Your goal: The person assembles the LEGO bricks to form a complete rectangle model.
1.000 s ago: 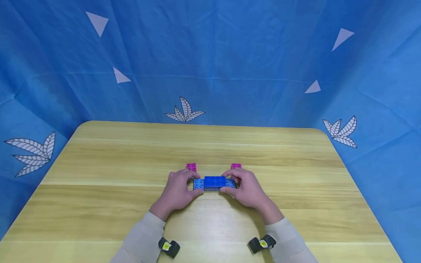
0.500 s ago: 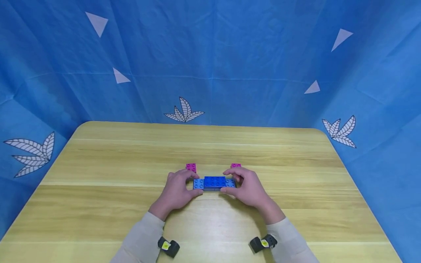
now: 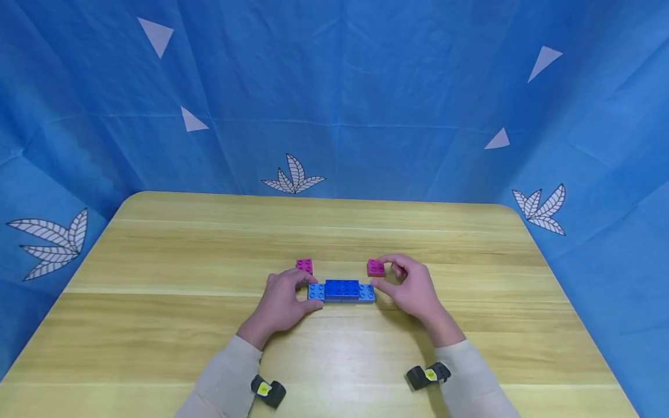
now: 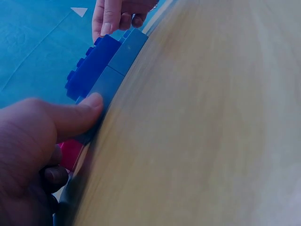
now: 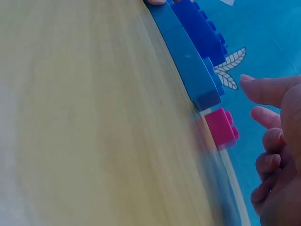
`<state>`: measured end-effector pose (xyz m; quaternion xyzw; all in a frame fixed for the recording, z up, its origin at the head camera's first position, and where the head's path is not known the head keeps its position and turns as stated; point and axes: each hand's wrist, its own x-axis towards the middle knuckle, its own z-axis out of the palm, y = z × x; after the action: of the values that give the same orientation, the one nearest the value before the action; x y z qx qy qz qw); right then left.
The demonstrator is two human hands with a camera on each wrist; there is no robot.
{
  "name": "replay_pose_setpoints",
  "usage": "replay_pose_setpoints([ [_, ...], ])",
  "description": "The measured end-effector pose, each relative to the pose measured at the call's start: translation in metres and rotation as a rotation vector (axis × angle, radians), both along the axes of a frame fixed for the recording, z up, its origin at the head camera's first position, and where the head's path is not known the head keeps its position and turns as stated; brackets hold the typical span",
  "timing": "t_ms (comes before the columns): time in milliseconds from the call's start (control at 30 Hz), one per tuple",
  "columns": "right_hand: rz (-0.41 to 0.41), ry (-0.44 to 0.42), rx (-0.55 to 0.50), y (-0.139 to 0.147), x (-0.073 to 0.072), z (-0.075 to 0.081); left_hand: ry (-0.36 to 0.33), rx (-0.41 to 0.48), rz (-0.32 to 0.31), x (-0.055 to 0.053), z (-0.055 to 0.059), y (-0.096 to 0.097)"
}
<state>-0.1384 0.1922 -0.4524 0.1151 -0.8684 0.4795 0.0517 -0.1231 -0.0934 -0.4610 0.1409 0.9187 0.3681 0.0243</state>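
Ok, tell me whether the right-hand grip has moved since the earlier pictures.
Yes, rightward and forward. In the head view, the right-hand grip sits further right of the dark blue brick and nearer the table's far edge.

Smooth plastic bricks (image 3: 342, 288), wood-grained table (image 3: 209, 244)

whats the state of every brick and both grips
light blue bricks: two end to end on the table, studs up
dark blue brick: on top, bridging their seam, studs up
left pink brick: studs up, partly hidden
right pink brick: on the table, studs up
left grip: pinching the light blue bricks' left end
right grip: open, holding nothing
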Motion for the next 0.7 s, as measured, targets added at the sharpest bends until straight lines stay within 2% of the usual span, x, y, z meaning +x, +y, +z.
replay_pose_setpoints([
  [267,-0.028,-0.014,0.026,0.007,-0.009,-0.002,0.001,0.001,-0.001,-0.001,0.000,0.000],
  [700,-0.003,-0.093,0.095,0.010,-0.019,-0.006,-0.020,0.002,0.011,0.000,0.000,0.001],
])
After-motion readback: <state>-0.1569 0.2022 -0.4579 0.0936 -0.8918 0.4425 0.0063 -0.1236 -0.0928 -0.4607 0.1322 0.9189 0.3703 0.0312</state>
